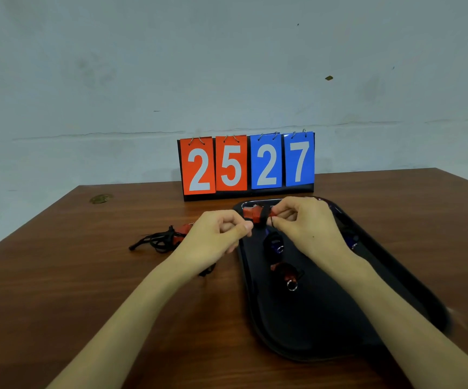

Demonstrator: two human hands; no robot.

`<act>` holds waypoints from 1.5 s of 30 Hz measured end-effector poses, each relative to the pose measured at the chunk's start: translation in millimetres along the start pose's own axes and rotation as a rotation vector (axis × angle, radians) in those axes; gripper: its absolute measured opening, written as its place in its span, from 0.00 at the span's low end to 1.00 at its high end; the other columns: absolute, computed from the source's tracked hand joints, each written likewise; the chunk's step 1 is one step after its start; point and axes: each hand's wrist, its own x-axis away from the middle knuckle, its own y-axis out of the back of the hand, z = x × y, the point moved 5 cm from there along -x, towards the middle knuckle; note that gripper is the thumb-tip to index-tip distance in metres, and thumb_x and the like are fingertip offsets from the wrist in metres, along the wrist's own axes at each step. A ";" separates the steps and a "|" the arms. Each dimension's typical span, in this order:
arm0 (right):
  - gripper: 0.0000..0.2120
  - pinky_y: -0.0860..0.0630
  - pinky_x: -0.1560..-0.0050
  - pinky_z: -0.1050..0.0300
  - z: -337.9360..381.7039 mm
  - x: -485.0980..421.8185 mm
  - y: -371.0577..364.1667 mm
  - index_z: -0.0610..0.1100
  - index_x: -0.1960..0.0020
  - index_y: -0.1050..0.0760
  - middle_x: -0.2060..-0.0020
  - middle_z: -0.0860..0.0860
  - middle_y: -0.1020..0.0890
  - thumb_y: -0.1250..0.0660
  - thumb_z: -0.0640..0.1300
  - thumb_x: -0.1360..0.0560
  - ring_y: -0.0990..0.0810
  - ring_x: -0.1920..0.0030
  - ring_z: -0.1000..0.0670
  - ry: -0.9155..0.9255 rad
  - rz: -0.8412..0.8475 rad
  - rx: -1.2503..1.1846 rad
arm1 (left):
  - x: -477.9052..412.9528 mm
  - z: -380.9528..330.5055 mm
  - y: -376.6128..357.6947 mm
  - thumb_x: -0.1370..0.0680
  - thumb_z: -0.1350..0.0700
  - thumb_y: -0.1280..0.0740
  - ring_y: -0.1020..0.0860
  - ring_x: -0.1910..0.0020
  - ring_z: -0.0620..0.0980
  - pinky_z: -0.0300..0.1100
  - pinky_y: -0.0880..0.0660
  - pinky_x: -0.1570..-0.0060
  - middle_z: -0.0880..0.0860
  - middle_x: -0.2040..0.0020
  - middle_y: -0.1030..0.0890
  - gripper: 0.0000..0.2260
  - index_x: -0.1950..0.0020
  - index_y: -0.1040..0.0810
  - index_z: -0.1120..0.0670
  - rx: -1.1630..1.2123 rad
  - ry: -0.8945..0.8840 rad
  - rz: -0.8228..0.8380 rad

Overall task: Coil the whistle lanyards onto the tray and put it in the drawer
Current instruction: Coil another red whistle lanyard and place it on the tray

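Both hands hold one red whistle (252, 214) above the far end of the black tray (305, 327). My left hand (218, 237) pinches its left side. My right hand (303, 223) pinches the black lanyard wrapped round the whistle's right part. On the tray lie a blue whistle (275, 244) with coiled lanyard and a red whistle (286, 272) with coiled lanyard; a third blue one (352, 241) shows behind my right wrist. Left of the tray, on the table, another red whistle (180, 230) lies with its loose black lanyard (154, 240) uncoiled.
A flip scoreboard (246, 164) reading 25 and 27 stands at the back of the wooden table (86, 276), just behind the tray. A round brass cap (100, 198) sits in the table's far left. No drawer is in view.
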 end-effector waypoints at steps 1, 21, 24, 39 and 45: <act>0.06 0.26 0.54 0.66 0.8 -0.2 -2.4 0.46 0.52 0.20 0.63 0.56 0.21 0.28 0.42 0.30 0.24 0.63 0.61 0.014 0.054 0.035 | -0.5 0.9 1.6 0.22 0.52 0.36 0.31 0.78 0.40 0.29 0.30 0.70 0.46 0.78 0.28 0.10 0.59 0.21 0.54 -0.021 -0.006 -0.012; 0.04 0.21 0.61 0.63 23.7 10.8 -2.5 0.41 0.57 0.20 0.67 0.48 0.16 0.31 0.35 0.30 0.18 0.66 0.54 -0.060 0.446 -0.794 | 2.5 -5.3 3.1 0.26 0.43 0.40 0.41 0.81 0.45 0.37 0.45 0.77 0.50 0.77 0.33 0.17 0.67 0.23 0.53 0.374 0.084 0.036; 0.04 0.21 0.61 0.62 14.9 4.9 2.6 0.42 0.59 0.20 0.67 0.48 0.16 0.31 0.35 0.30 0.19 0.67 0.54 -0.143 0.286 -0.897 | 1.4 -2.8 -2.7 0.21 0.47 0.42 0.40 0.81 0.44 0.37 0.44 0.78 0.50 0.77 0.32 0.18 0.60 0.23 0.60 0.341 0.070 0.058; 0.04 0.24 0.58 0.65 -7.5 2.4 -1.7 0.45 0.56 0.20 0.65 0.53 0.19 0.27 0.41 0.30 0.20 0.64 0.58 -0.108 -0.060 -0.215 | 5.1 -2.1 -14.5 0.20 0.48 0.41 0.31 0.76 0.39 0.35 0.29 0.67 0.46 0.77 0.28 0.13 0.60 0.23 0.52 -0.184 -0.021 0.011; 0.04 0.21 0.54 0.60 6.9 5.2 -12.5 0.47 0.55 0.19 0.65 0.55 0.19 0.28 0.44 0.30 0.21 0.62 0.58 0.056 0.175 0.017 | 6.7 -16.4 -2.5 0.23 0.48 0.37 0.24 0.65 0.37 0.33 0.29 0.63 0.44 0.69 0.23 0.10 0.63 0.23 0.47 -0.270 -0.110 -0.046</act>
